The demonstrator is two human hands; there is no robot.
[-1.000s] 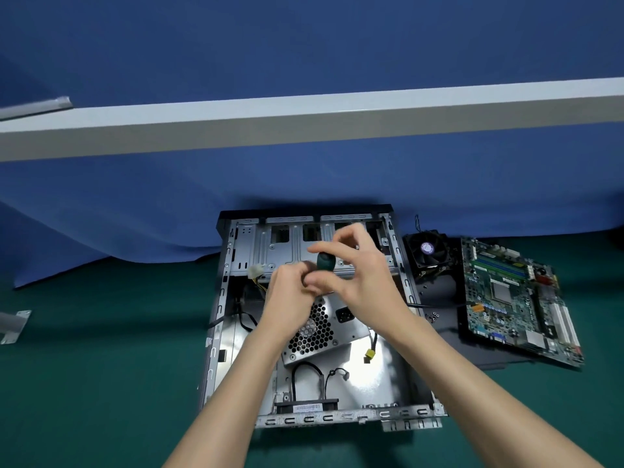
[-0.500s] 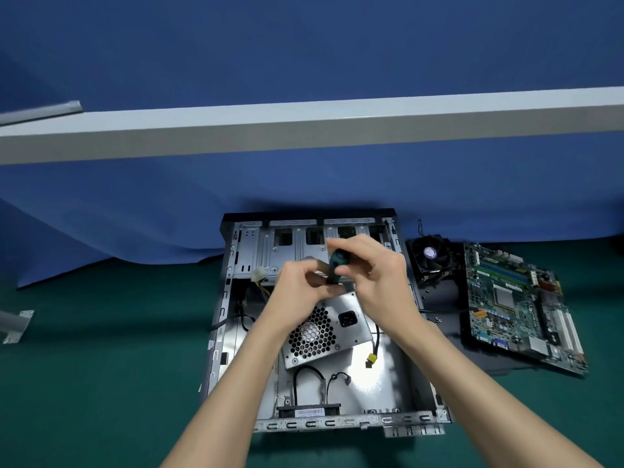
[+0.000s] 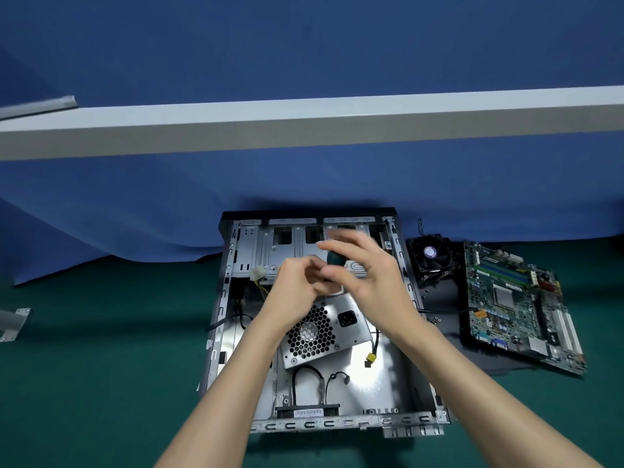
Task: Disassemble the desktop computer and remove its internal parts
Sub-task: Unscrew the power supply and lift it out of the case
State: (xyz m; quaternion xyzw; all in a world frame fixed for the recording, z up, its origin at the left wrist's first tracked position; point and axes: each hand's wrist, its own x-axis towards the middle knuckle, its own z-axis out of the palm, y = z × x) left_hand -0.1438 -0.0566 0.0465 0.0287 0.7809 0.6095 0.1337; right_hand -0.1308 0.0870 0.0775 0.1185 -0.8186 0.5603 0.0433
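Where the grey sheet-metal computer case (image 3: 233, 332) lies: flat and open-topped on the dark green table mat (image 3: 101, 366), its far end at the blue cloth backdrop (image 3: 304, 184); both forearms cover parts of its floor.
Green printed motherboard (image 3: 520, 305): outside the case, to its right, resting on a black flat panel (image 3: 439, 298); fine parts are too blurred to name.
Silver power supply box with honeycomb grille (image 3: 324, 329): inside the case, tilted; its far part is hidden behind both hands.
Black square cooler fan (image 3: 430, 253): beside the case's far right corner.
Right hand (image 3: 368, 275): over the case's far half, fingers and thumb curled round a dark green rounded tool handle (image 3: 336, 258); fingertips motion-blurred.
Left hand (image 3: 297, 288): just beside the right hand, fingers curled inward; whether they hold anything cannot be told.
Tool handle: only its rounded top shows; shaft and tip hidden.
Small yellow cable plug (image 3: 370, 357): inside the case, below the power supply's right corner.
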